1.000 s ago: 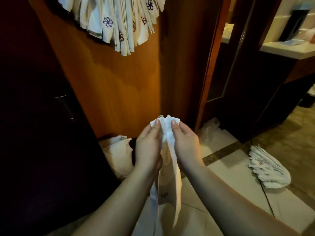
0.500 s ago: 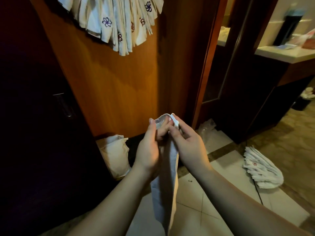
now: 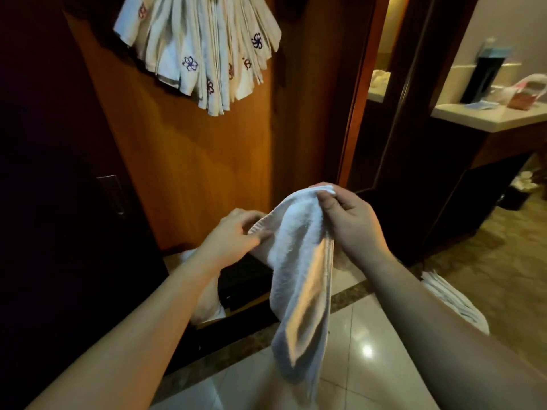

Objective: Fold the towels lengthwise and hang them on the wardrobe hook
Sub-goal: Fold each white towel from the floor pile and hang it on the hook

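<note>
Towel (image 3: 299, 279) pinched by right hand (image 3: 352, 223), left hand (image 3: 233, 238) gripping edge, hook hidden

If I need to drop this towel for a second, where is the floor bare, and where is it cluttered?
Bare glossy tiles lie below the held towel, between the dark marble strip and the forearms. More bare floor lies right, before the vanity counter. Crowded: the towel pile at right, and a pale bag at the wardrobe foot.
</note>
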`<act>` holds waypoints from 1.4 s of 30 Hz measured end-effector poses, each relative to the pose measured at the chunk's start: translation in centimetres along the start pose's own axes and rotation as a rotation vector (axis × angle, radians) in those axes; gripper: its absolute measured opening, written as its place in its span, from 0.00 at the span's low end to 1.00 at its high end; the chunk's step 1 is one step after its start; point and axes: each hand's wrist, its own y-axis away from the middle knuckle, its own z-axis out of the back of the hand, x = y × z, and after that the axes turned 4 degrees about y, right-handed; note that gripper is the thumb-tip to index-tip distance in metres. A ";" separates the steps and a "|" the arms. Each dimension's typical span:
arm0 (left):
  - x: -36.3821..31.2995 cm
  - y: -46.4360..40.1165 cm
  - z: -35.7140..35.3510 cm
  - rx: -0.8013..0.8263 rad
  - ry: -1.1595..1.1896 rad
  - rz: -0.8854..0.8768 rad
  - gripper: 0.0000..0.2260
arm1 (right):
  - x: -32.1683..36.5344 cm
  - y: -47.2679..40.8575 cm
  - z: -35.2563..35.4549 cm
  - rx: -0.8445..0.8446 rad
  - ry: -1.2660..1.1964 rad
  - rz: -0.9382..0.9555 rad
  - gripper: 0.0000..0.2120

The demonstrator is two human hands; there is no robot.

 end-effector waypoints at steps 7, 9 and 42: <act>0.6 0.1 2.2 0.056 -0.119 -0.041 0.06 | -1.7 -1.4 3.6 -0.111 0.049 -0.015 0.11; 0.0 0.3 2.1 0.028 0.016 -0.030 0.08 | -1.9 -1.5 4.1 -0.127 0.049 -0.017 0.11; -7.5 1.7 6.7 -0.188 0.905 -0.162 0.07 | 2.7 -4.2 3.8 -0.330 -0.113 0.043 0.12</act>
